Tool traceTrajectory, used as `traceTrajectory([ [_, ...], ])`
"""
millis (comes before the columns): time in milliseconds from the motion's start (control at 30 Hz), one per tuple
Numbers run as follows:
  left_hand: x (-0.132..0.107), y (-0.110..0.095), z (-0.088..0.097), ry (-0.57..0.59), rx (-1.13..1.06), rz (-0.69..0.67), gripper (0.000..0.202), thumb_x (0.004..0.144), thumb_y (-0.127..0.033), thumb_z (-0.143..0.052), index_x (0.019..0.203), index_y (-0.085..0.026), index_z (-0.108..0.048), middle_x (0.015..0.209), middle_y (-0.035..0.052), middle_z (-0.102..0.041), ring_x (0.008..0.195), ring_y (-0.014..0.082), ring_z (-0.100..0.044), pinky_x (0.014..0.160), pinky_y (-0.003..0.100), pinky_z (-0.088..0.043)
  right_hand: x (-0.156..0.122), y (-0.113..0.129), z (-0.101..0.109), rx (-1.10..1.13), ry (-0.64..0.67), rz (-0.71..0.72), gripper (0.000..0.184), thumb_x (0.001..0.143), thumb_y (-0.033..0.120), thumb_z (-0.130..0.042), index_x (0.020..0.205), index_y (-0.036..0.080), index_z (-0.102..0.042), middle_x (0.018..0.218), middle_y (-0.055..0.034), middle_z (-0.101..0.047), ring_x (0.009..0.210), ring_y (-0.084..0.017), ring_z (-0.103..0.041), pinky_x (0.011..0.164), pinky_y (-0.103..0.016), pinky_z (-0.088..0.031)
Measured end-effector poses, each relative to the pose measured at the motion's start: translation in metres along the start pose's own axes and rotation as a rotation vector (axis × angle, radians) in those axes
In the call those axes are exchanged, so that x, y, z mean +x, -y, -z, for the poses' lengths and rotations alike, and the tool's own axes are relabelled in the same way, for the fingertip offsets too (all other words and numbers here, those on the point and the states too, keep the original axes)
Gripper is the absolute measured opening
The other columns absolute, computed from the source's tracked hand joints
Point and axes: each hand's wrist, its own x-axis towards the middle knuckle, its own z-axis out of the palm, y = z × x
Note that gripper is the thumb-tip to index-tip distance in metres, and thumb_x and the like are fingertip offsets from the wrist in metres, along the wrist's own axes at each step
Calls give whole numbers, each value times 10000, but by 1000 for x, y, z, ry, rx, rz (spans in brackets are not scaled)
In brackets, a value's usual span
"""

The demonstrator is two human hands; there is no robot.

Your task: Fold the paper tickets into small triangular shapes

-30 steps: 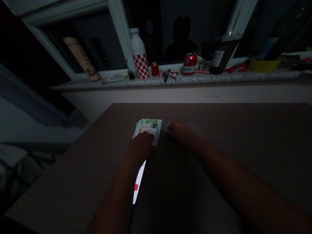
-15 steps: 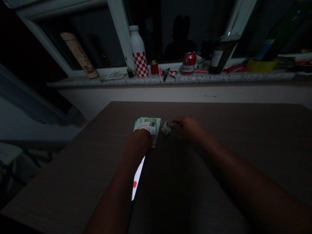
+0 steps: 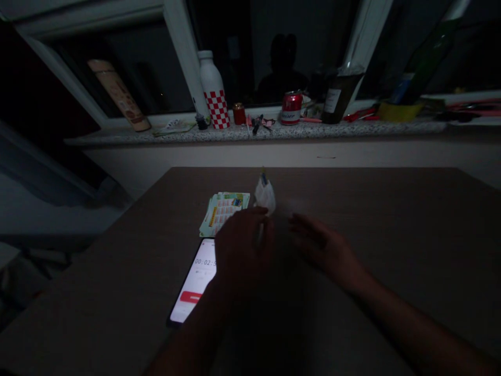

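My left hand (image 3: 246,243) is closed on a printed paper slip (image 3: 265,196), pale with a coloured tip, raised above the table and blurred. To its right, my right hand (image 3: 313,240) is open, fingers stretched towards the left hand and nothing visible in them. A stack of green and white printed paper slips (image 3: 223,211) lies left of the held one, partly covered by my left hand. Below the stack a phone (image 3: 195,271) shows a running timer, its right side hidden by my left forearm. A faint pale smear hangs above my right fingers; I cannot make it out.
The wooden table (image 3: 371,209) ends at a wall under a granite windowsill (image 3: 235,134). On the sill stand a checkered bottle (image 3: 216,102), a red can (image 3: 291,108), a dark drink cup (image 3: 337,99), a tilted tan tumbler (image 3: 119,94) and a small jar (image 3: 239,114).
My left hand has moved right from the stack with a slip in it, uncovering more of the phone. My right hand has drawn back and opened; the small crumpled paper no longer shows.
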Motion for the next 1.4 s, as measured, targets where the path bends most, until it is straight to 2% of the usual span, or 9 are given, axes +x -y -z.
traceTrajectory([
  [100, -15, -24, -12, 214, -261, 141, 132, 863, -202, -557, 965, -189, -639, 950, 39, -721, 870, 161, -670, 787, 271, -512, -20, -3, 8, 403, 6, -62, 659, 788, 324, -715, 1377, 346, -419, 1456, -76, -461, 1314, -242, -457, 1058, -431, -394],
  [267, -36, -40, -32, 533, -513, 477, 155, 882, -331, -561, 943, -235, -666, 933, 22, -716, 892, 191, -647, 794, 313, -492, -43, -5, 24, 600, 71, -133, 498, 808, 330, -698, 1274, 308, -522, 1324, -80, -588, 1210, -225, -562, 1040, -412, -420],
  [433, -43, -43, -46, 610, -839, 736, 257, 862, -430, -578, 875, -181, -645, 806, 39, -683, 733, 164, -618, 644, 258, -474, -50, -4, 33, 559, 103, -168, 437, 805, 362, -692, 1213, 287, -554, 1261, -77, -633, 1152, -224, -604, 964, -379, -489],
  [533, -43, -42, -49, 609, -916, 815, 255, 847, -425, -601, 890, -179, -654, 813, 38, -676, 735, 161, -618, 642, 247, -477, -50, -7, 33, 593, 135, -176, 415, 815, 327, -687, 1209, 290, -561, 1230, -67, -653, 1100, -208, -633, 934, -358, -506],
  [867, -37, -26, -53, 584, -737, 802, 156, 795, -311, -655, 881, -181, -659, 778, 18, -677, 686, 145, -620, 615, 241, -480, -53, -14, 37, 506, 52, -270, 378, 809, 326, -699, 1168, 282, -588, 1011, -34, -736, 905, -155, -686, 798, -278, -531],
  [1033, -41, -22, -61, 662, -619, 636, 130, 837, -283, -606, 909, -188, -659, 843, 16, -692, 791, 156, -639, 710, 256, -489, -53, -15, 35, 340, -38, -277, 370, 803, 387, -674, 1134, 239, -595, 946, -49, -730, 827, -173, -691, 719, -295, -554],
  [1167, -28, -16, -47, 643, -321, 450, 124, 856, -275, -561, 902, -198, -646, 841, 17, -677, 763, 156, -621, 700, 272, -475, -56, -18, 35, 85, -61, -212, 356, 808, 365, -653, 1138, 240, -607, 911, -47, -725, 770, -175, -676, 715, -326, -559],
  [1267, -15, -5, -29, 773, -38, 266, 141, 873, -300, -525, 906, -209, -628, 858, 26, -666, 779, 180, -612, 728, 309, -462, -58, -20, 35, -16, -43, -190, 309, 824, 366, -627, 1111, 252, -631, 899, -47, -729, 765, -192, -677, 667, -336, -564],
  [1400, -10, 8, -13, 952, 186, 162, 302, 798, -329, -618, 1080, -225, -592, 1094, 64, -625, 990, 249, -600, 829, 354, -463, -57, -23, 34, -59, -38, -178, 252, 841, 379, -603, 1054, 257, -659, 869, -38, -729, 741, -197, -678, 634, -334, -561],
])
